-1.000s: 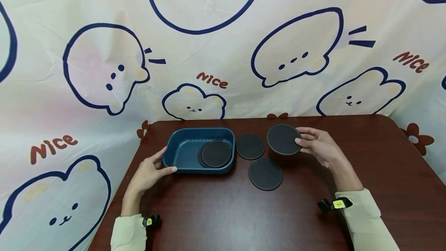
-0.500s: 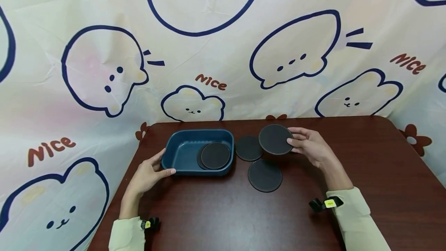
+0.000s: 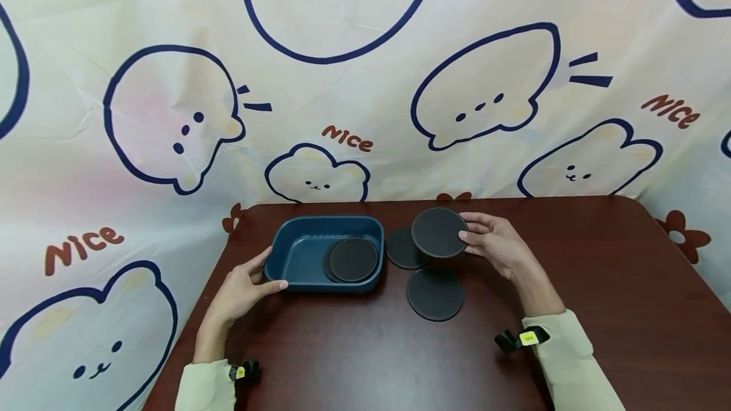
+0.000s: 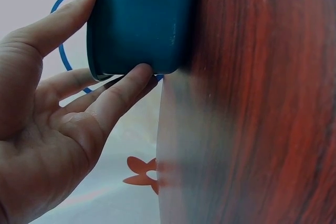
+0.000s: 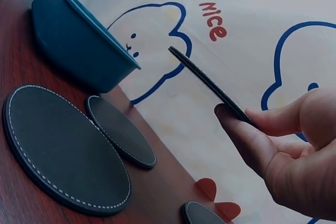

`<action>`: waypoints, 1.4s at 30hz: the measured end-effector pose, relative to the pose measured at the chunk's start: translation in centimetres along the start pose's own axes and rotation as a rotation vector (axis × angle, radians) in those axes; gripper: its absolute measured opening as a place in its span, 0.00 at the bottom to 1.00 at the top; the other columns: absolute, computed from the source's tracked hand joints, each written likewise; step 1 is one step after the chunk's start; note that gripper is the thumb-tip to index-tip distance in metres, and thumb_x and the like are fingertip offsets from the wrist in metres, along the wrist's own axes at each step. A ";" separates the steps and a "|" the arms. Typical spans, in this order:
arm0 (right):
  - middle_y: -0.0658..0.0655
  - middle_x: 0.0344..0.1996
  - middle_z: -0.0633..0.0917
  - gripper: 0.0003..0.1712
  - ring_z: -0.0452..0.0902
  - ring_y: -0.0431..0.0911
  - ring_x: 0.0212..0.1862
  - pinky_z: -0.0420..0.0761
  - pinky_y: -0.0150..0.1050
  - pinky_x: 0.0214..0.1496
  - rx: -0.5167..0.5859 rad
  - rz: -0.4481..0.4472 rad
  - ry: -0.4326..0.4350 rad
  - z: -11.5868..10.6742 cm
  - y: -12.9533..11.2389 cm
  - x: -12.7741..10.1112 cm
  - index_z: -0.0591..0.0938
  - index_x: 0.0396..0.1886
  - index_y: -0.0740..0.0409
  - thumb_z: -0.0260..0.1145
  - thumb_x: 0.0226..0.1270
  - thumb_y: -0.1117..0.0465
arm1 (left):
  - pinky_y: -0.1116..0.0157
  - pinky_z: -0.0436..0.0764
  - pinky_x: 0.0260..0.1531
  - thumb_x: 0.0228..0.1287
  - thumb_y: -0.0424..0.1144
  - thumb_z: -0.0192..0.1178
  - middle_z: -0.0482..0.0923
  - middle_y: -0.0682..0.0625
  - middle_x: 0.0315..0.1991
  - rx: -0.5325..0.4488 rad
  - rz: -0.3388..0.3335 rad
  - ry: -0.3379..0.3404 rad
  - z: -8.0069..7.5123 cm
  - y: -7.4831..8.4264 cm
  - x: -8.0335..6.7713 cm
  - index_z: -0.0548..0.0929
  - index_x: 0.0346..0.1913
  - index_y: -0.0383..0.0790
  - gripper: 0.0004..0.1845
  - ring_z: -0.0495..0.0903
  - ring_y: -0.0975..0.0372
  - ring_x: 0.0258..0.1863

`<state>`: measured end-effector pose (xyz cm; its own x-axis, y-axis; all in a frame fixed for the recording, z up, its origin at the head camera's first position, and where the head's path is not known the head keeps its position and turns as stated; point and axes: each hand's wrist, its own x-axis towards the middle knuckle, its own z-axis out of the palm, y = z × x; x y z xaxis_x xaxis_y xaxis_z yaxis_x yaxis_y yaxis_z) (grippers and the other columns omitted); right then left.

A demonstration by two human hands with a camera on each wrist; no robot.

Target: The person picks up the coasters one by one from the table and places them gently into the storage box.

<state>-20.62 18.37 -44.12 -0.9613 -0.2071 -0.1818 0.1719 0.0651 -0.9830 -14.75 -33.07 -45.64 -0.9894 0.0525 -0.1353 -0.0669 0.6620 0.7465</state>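
My right hand (image 3: 495, 243) pinches a round black coaster (image 3: 438, 232) by its right edge between thumb and fingers, raised over the table; it stands tilted, edge-on in the right wrist view. My left hand (image 3: 238, 290) holds the left end of a blue rectangular storage box (image 3: 297, 285), thumb at the near rim and fingers round the corner. Inside the box, at its right, two coasters (image 3: 354, 260) overlap. On the table to the right lie a white-stitched coaster (image 5: 68, 150) and another coaster (image 3: 402, 249), partly covered by the held one in the head view.
A further coaster (image 5: 202, 214) shows at the lower edge of the right wrist view. The dark wood table (image 3: 365, 354) ends at a printed cloth backdrop (image 3: 394, 81). Each wrist wears a black strap camera (image 3: 522, 339).
My right hand has carried the coaster leftward, so it now overlaps the coaster lying beside the box. My left hand keeps its hold on the box.
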 end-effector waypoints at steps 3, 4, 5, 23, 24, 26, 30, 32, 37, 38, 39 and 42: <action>0.62 0.64 0.82 0.35 0.90 0.36 0.47 0.88 0.30 0.53 0.009 0.008 -0.010 0.4 -0.1 0.2 0.65 0.83 0.62 0.64 0.82 0.66 | 0.39 0.78 0.66 0.72 0.45 0.73 0.70 0.27 0.76 0.002 -0.012 0.003 0.0 0.0 -0.1 0.55 0.87 0.38 0.50 0.78 0.34 0.70; 0.64 0.65 0.81 0.35 0.90 0.36 0.47 0.88 0.30 0.53 0.011 0.010 -0.011 0.5 -0.1 0.2 0.65 0.83 0.62 0.63 0.82 0.67 | 0.39 0.78 0.66 0.72 0.45 0.73 0.70 0.27 0.76 0.002 -0.013 0.002 -0.1 0.0 -0.1 0.55 0.87 0.38 0.50 0.78 0.34 0.70; 0.65 0.66 0.80 0.35 0.90 0.36 0.47 0.88 0.30 0.53 0.011 0.011 -0.012 0.6 -0.1 0.2 0.65 0.83 0.62 0.63 0.82 0.67 | 0.40 0.78 0.66 0.72 0.45 0.73 0.70 0.27 0.76 0.001 -0.013 0.000 -0.1 0.0 -0.1 0.55 0.87 0.38 0.50 0.78 0.34 0.70; 0.72 0.72 0.76 0.35 0.90 0.37 0.48 0.89 0.31 0.54 0.010 0.015 -0.006 1.9 -0.3 0.2 0.65 0.83 0.61 0.63 0.82 0.67 | 0.40 0.79 0.66 0.72 0.44 0.73 0.70 0.26 0.75 0.009 0.007 -0.004 -0.3 0.0 0.2 0.55 0.86 0.37 0.49 0.79 0.34 0.70; 0.72 0.72 0.76 0.35 0.90 0.37 0.49 0.89 0.31 0.55 0.011 0.012 -0.010 2.0 -0.3 0.3 0.65 0.83 0.61 0.62 0.82 0.67 | 0.40 0.79 0.66 0.72 0.45 0.73 0.70 0.26 0.75 0.008 0.004 -0.004 -0.2 0.0 0.2 0.55 0.86 0.37 0.49 0.79 0.34 0.70; 0.72 0.72 0.76 0.34 0.90 0.37 0.49 0.89 0.32 0.55 0.016 0.006 -0.015 2.2 -0.3 0.4 0.65 0.83 0.62 0.62 0.82 0.67 | 0.40 0.78 0.67 0.72 0.45 0.73 0.70 0.27 0.75 0.002 -0.002 -0.006 -0.2 0.1 0.1 0.55 0.86 0.37 0.49 0.79 0.34 0.70; 0.72 0.72 0.76 0.34 0.90 0.37 0.50 0.89 0.33 0.56 0.034 0.004 -0.023 2.8 -0.3 0.7 0.65 0.83 0.63 0.61 0.82 0.68 | 0.40 0.78 0.67 0.72 0.45 0.73 0.70 0.27 0.75 -0.002 -0.005 -0.005 -0.3 0.1 0.0 0.55 0.87 0.38 0.50 0.79 0.35 0.70; 0.71 0.71 0.77 0.33 0.90 0.37 0.50 0.89 0.33 0.55 0.048 0.010 -0.019 3.1 -0.3 0.7 0.66 0.83 0.63 0.61 0.82 0.69 | 0.40 0.78 0.67 0.72 0.45 0.73 0.71 0.27 0.75 -0.002 -0.004 -0.004 -0.3 0.1 0.0 0.55 0.87 0.38 0.50 0.79 0.34 0.70; 0.70 0.68 0.79 0.33 0.90 0.37 0.49 0.89 0.33 0.54 0.074 0.006 -0.030 3.9 -0.2 1.0 0.65 0.82 0.65 0.61 0.82 0.70 | 0.39 0.77 0.67 0.72 0.44 0.73 0.70 0.26 0.75 -0.001 -0.002 -0.004 -0.3 0.1 0.0 0.55 0.86 0.37 0.50 0.79 0.34 0.70; 0.71 0.69 0.78 0.33 0.90 0.37 0.49 0.89 0.32 0.54 0.077 0.004 -0.034 4.0 -0.2 1.0 0.65 0.82 0.66 0.61 0.82 0.70 | 0.39 0.78 0.67 0.72 0.44 0.73 0.70 0.26 0.76 -0.002 0.000 -0.005 -0.3 0.1 0.0 0.55 0.86 0.37 0.50 0.78 0.35 0.70; 0.72 0.69 0.78 0.33 0.90 0.37 0.49 0.89 0.32 0.54 0.079 0.001 -0.038 4.1 -0.2 1.0 0.64 0.82 0.66 0.60 0.82 0.69 | 0.39 0.78 0.67 0.72 0.44 0.73 0.69 0.26 0.76 -0.004 0.001 -0.005 -0.3 0.1 0.0 0.55 0.86 0.37 0.50 0.78 0.35 0.70; 0.74 0.71 0.75 0.34 0.89 0.36 0.49 0.89 0.32 0.54 0.088 0.001 -0.046 4.5 -0.2 1.0 0.64 0.83 0.66 0.60 0.82 0.69 | 0.40 0.78 0.68 0.72 0.44 0.73 0.69 0.26 0.76 -0.010 0.008 -0.001 -0.3 0.1 0.1 0.55 0.86 0.37 0.49 0.78 0.35 0.71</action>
<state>-20.66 13.80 -44.25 -0.9506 -0.2514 -0.1821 0.1932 -0.0199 -0.9810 -14.84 -33.24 -45.41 -0.9897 0.0590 -0.1301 -0.0602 0.6537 0.7544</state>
